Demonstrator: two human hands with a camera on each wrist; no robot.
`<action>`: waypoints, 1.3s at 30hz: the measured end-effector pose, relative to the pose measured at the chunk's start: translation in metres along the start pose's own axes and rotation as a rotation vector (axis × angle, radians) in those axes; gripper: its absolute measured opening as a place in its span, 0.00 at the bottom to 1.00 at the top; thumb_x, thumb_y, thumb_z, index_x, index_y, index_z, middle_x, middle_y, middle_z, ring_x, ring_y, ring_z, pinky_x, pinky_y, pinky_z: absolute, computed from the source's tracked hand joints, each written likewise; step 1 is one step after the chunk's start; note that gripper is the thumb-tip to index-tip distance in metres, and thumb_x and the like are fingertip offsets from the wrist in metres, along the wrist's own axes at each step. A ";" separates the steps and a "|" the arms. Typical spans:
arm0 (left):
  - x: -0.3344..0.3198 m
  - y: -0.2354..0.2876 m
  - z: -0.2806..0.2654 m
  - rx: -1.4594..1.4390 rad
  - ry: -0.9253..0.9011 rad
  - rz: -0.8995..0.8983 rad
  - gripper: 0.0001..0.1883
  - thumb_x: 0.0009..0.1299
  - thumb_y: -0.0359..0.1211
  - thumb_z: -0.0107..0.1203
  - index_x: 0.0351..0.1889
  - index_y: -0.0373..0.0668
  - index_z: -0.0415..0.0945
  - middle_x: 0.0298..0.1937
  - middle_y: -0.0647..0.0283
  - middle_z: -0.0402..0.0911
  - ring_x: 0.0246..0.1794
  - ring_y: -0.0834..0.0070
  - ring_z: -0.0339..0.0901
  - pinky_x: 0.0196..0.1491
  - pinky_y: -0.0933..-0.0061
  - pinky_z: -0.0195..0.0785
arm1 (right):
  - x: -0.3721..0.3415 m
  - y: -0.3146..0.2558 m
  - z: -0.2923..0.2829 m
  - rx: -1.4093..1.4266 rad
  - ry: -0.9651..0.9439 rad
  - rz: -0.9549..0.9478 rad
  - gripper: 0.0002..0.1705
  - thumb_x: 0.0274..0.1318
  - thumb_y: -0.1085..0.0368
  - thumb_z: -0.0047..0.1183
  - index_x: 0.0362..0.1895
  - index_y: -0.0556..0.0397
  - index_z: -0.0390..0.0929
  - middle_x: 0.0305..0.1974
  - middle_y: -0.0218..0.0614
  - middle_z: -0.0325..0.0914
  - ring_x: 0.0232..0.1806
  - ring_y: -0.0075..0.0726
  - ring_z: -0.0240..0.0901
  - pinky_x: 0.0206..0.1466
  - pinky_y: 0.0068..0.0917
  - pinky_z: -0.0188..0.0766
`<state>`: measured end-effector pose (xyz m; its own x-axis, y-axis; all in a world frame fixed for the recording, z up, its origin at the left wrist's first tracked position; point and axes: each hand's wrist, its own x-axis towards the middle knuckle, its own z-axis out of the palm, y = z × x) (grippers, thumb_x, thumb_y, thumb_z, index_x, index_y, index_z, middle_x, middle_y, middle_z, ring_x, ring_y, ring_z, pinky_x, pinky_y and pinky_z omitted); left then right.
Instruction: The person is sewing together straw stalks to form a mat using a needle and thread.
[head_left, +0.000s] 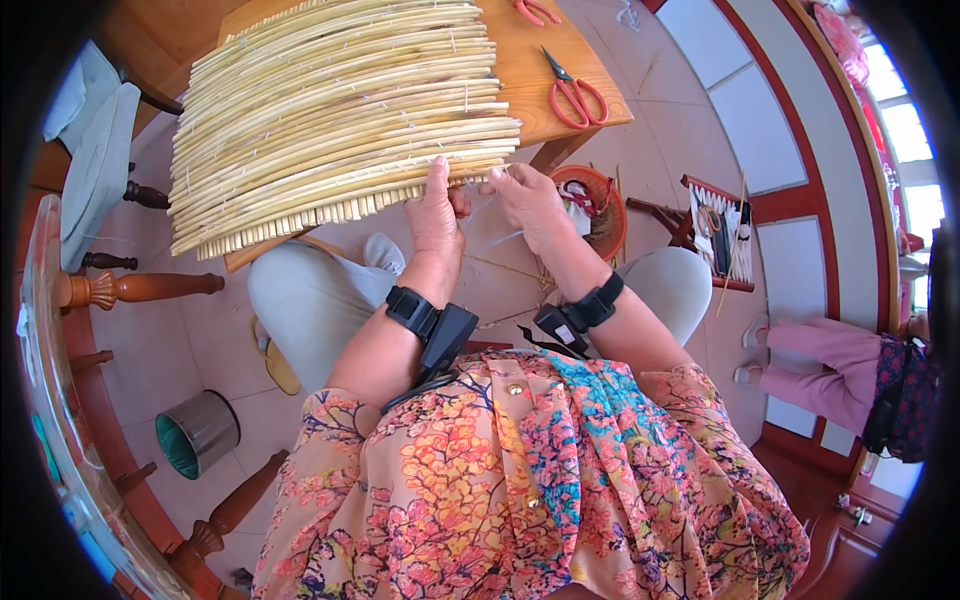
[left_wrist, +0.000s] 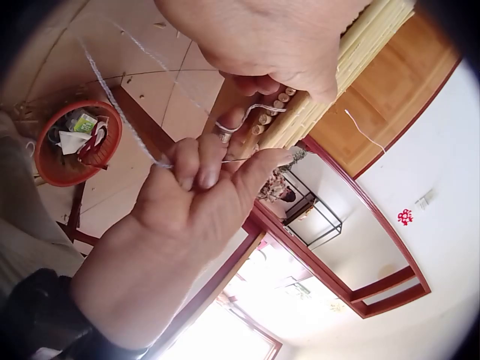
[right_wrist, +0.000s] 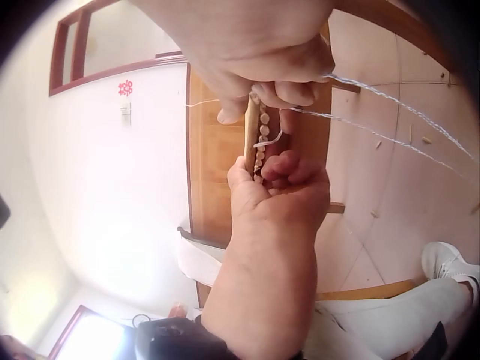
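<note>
A mat of pale plant stalks (head_left: 340, 120), stitched side by side with white thread, lies on a wooden table (head_left: 520, 60) and overhangs its near edge. My left hand (head_left: 435, 220) grips the mat's near edge, thumb on top and fingers curled beneath. Close by, at the near right corner, my right hand (head_left: 530, 205) pinches white thread (right_wrist: 390, 97). In the left wrist view, a metal ring (left_wrist: 224, 135) sits on a right finger, and a thin needle-like sliver (left_wrist: 235, 160) shows by the thumb. Strands trail from the right fingers, and one short length crosses the cut stalk ends (right_wrist: 263, 129).
Red-handled scissors (head_left: 566, 80) lie right of the mat, with another red-handled tool (head_left: 537, 12) behind. An orange basket (head_left: 622, 220) with scraps stands on the floor near a folding stool (head_left: 715, 230). Farther left are a metal bin (head_left: 215, 425) and grey chair (head_left: 100, 150). Another person's pink trousers (head_left: 825, 365) show right.
</note>
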<state>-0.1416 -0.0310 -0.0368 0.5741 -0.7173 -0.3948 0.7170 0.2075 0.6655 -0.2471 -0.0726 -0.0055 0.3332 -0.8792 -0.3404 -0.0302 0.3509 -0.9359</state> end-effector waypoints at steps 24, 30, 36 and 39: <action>0.012 -0.009 -0.009 0.035 0.035 0.012 0.14 0.61 0.39 0.57 0.34 0.39 0.69 0.22 0.64 0.70 0.10 0.85 0.55 0.14 0.80 0.49 | 0.015 -0.019 -0.112 -0.366 0.012 -0.101 0.07 0.51 0.64 0.53 0.29 0.53 0.78 0.23 0.25 0.72 0.20 0.15 0.60 0.20 0.17 0.55; 0.012 -0.008 -0.009 0.016 0.027 -0.009 0.14 0.60 0.39 0.58 0.32 0.39 0.69 0.20 0.67 0.67 0.09 0.85 0.55 0.12 0.80 0.49 | 0.023 -0.065 -0.160 -0.393 0.134 -0.027 0.09 0.55 0.64 0.49 0.35 0.54 0.78 0.21 0.22 0.68 0.19 0.13 0.56 0.20 0.12 0.53; 0.016 -0.011 -0.013 -0.010 0.020 0.008 0.13 0.60 0.38 0.58 0.32 0.39 0.69 0.19 0.65 0.68 0.09 0.84 0.55 0.12 0.80 0.49 | 0.001 -0.086 -0.141 -0.866 0.030 -0.095 0.12 0.60 0.63 0.44 0.43 0.53 0.76 0.27 0.25 0.71 0.22 0.13 0.61 0.21 0.12 0.58; 0.017 -0.010 -0.013 -0.021 0.008 -0.012 0.12 0.61 0.36 0.57 0.34 0.39 0.69 0.20 0.65 0.68 0.08 0.84 0.55 0.11 0.80 0.49 | -0.009 -0.073 -0.117 -0.779 -0.102 -0.179 0.12 0.60 0.65 0.42 0.44 0.54 0.76 0.27 0.26 0.72 0.24 0.14 0.65 0.23 0.13 0.63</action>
<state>-0.1342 -0.0366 -0.0586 0.5688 -0.7142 -0.4080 0.7317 0.2129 0.6475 -0.3582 -0.1280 0.0554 0.4783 -0.8540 -0.2046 -0.6040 -0.1508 -0.7826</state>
